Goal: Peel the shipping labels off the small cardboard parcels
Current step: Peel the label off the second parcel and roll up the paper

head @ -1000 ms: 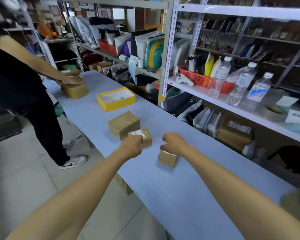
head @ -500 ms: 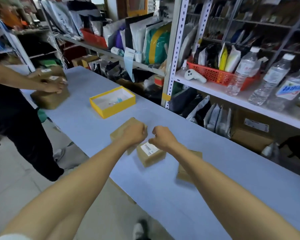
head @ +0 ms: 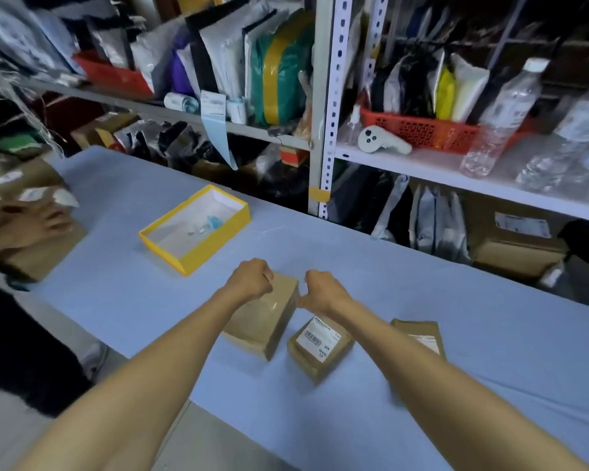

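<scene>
Left hand [head: 252,278] curling, resting on box [head: 264,317] | right hand [head: 320,290] curling beside it, gripping nothing | risk: labelled parcel [head: 320,348], unheld near tabletop's near edge, sliding.

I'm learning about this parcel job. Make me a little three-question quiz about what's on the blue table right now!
1. True or false: the small parcel between the person's arms has a white label on top.
2. What colour is the open tray on the table? A) red B) yellow C) green
3. Fill in: the left hand and right hand are both at the far end of the larger ____.

Key
1. True: a barcode label shows on its top face.
2. B, yellow.
3. Box. Both hands are closed into loose fists at it; whether they actually grip it cannot be told.
</scene>
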Action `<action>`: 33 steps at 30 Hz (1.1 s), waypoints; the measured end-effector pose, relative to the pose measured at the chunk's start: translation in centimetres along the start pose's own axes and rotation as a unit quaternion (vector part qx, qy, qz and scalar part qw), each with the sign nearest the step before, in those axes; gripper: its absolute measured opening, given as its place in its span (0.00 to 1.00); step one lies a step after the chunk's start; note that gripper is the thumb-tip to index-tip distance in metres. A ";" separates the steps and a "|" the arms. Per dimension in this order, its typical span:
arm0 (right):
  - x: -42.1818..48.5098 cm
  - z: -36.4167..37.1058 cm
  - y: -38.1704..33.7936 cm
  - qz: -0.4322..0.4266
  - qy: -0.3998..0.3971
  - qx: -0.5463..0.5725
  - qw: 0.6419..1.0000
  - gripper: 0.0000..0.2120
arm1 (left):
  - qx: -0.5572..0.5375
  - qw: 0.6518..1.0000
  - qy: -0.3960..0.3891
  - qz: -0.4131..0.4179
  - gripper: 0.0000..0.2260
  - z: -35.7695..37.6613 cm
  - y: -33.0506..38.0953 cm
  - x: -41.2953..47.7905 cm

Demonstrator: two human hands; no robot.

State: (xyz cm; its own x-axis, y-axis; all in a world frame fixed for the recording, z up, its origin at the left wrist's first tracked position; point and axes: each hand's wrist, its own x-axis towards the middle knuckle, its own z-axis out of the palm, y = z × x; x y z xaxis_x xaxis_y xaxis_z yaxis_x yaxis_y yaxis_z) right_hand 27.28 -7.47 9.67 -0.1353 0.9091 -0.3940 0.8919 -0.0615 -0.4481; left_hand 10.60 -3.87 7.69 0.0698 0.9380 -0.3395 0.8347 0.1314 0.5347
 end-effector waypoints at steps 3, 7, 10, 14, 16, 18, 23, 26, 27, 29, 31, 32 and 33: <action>1.1 -0.1 0.0 0.036 -0.003 0.018 0.999 0.12 | 0.011 0.999 -0.033 0.005 0.10 0.0 -1.0 2.3; 1.9 0.2 -0.8 0.095 0.009 0.073 0.993 0.14 | 0.036 0.997 -0.068 0.022 0.15 -0.4 -3.0 4.7; 2.3 1.6 -1.8 0.140 0.026 0.112 0.983 0.17 | 0.038 0.996 -0.055 0.052 0.16 -0.8 -4.2 5.6; 2.6 4.0 -3.7 0.197 -0.007 0.109 0.974 0.08 | 0.047 0.998 -0.048 0.018 0.18 -0.3 -6.2 5.5; 2.9 5.4 -4.6 0.218 -0.016 0.117 0.969 0.07 | 0.059 0.996 -0.071 -0.017 0.23 0.2 -7.0 5.3; 3.3 7.2 -5.0 0.235 -0.022 0.142 0.961 0.14 | 0.056 0.996 -0.063 -0.030 0.26 0.7 -7.3 5.3; 4.4 10.2 -5.2 0.287 0.008 0.254 0.924 0.24 | 0.066 0.996 -0.064 -0.021 0.20 1.4 -8.1 5.8; 5.9 9.0 -4.8 0.301 0.078 0.305 0.900 0.20 | 0.018 0.999 -0.024 0.015 0.18 0.4 -7.0 7.4; 6.5 8.1 -4.5 0.303 0.101 0.314 0.894 0.20 | 0.003 1.000 -0.015 0.024 0.18 -0.1 -6.2 8.2; 8.0 6.3 -3.9 0.301 0.136 0.327 0.885 0.20 | -0.022 0.999 -0.006 0.044 0.18 -0.9 -4.3 9.8; 9.4 4.8 -3.2 0.291 0.157 0.339 0.881 0.18 | -0.050 0.997 -0.006 0.053 0.18 -1.0 -2.8 11.3; 10.1 4.3 -2.9 0.287 0.161 0.345 0.879 0.17 | -0.059 0.997 -0.008 0.052 0.18 -0.9 -2.3 12.2; 10.8 4.0 -2.6 0.286 0.159 0.348 0.878 0.16 | -0.062 0.997 -0.012 0.047 0.18 -0.6 -2.1 12.9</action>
State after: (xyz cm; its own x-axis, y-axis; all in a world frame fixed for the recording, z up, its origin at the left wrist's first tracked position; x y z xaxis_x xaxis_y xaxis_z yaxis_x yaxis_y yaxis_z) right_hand 21.80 0.84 3.37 0.4751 0.7101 -0.5197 0.2793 -0.6817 -0.6762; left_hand 9.45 8.14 2.67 0.1576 0.9406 -0.3008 0.7502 0.0841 0.6559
